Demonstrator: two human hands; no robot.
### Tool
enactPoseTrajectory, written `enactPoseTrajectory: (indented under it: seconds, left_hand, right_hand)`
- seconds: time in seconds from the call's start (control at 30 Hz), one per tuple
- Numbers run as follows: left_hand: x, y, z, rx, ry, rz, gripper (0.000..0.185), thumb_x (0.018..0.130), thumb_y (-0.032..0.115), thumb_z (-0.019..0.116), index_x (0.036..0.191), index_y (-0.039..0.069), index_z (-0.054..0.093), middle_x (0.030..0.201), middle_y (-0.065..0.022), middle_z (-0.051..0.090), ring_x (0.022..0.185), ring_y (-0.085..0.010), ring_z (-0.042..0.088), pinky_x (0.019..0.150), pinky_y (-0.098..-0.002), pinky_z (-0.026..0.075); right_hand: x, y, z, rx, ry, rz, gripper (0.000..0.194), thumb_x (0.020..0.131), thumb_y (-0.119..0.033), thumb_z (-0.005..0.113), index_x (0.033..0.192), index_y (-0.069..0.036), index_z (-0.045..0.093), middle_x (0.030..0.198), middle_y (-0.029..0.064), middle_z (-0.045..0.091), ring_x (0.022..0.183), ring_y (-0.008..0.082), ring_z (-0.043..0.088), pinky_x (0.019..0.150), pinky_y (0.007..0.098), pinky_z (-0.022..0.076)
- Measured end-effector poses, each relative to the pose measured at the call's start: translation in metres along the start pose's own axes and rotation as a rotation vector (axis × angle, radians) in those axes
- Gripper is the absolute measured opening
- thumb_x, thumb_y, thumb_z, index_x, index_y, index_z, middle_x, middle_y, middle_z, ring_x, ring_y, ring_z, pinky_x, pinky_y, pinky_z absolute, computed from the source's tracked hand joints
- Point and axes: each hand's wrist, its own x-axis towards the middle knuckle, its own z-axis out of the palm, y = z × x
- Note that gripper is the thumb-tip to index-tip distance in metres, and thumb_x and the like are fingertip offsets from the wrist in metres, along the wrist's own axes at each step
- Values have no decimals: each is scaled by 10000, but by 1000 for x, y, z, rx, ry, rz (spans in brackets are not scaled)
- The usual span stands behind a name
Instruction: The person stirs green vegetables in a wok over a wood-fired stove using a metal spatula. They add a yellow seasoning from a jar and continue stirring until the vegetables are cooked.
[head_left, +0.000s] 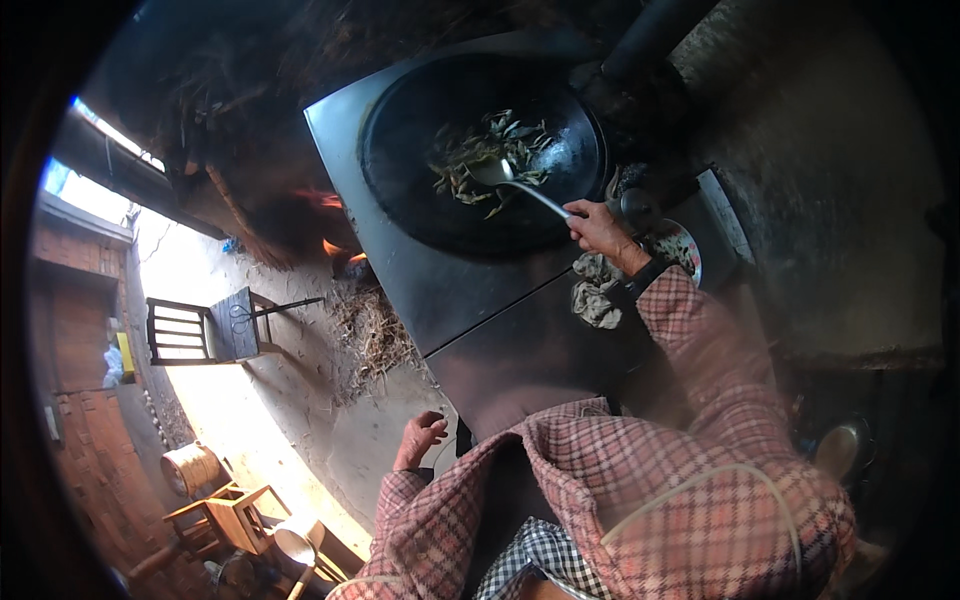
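A metal ladle (532, 193) is gripped by its handle in my right hand (602, 231). Its bowl rests among green leafy pieces (517, 139) inside a large dark wok (420, 202), which is set into a flat-topped stove (397, 285). My left hand (422, 437) hangs low beside the stove's near left edge, its fingers loosely bent and holding nothing visible. Under my right forearm lies a crumpled grey cloth (596, 292). Next to it, partly hidden by my wrist, is a patterned enamel dish (684, 247) with dark bits in it.
Flames (337, 251) burn at the stove's left side, above loose straw (375, 330) on the floor. A dark chair (236, 322) with tongs across it stands left. Wooden stools (236, 517) and a wooden bucket (191, 466) are lower left. A stovepipe (652, 37) rises behind the wok.
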Motion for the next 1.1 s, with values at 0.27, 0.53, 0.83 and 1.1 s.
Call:
enactPoseTrajectory:
  seconds: [0.27, 0.53, 0.83, 1.1]
  left_hand:
    - [-10, 13, -1, 67, 18, 5, 311, 774, 198, 577, 981, -33, 566, 847, -105, 623, 738, -180, 620, 609, -280, 489]
    - [-13, 19, 7, 54, 10, 18, 290, 777, 175, 576, 974, -38, 571, 847, -112, 623, 736, -175, 616, 608, -277, 487]
    - [-12, 13, 9, 36, 8, 20, 294, 772, 161, 585, 979, -47, 574, 862, -129, 624, 728, -189, 616, 605, -288, 497]
    - [-7, 0, 3, -5, 44, 13, 286, 770, 152, 571, 976, -46, 574, 858, -124, 625, 723, -183, 614, 605, -285, 496]
  right_hand:
    - [-3, 38, 6, 1627, -381, 443, 233, 881, -79, 451, 1001, 113, 394, 671, 30, 368, 435, 42, 308, 328, 145, 253]
    - [-22, 35, -7, 1764, -462, 263, 264, 911, -92, 396, 1087, 104, 372, 669, 17, 332, 416, 29, 276, 318, 146, 241]
    - [37, -18, 2, 510, -58, 78, 123, 849, -154, 471, 926, -59, 475, 653, 38, 460, 411, 49, 336, 330, 172, 246]
    - [35, -14, 39, 287, 9, 114, 234, 843, -164, 440, 1039, -39, 475, 618, 38, 456, 406, 96, 395, 324, 226, 294]
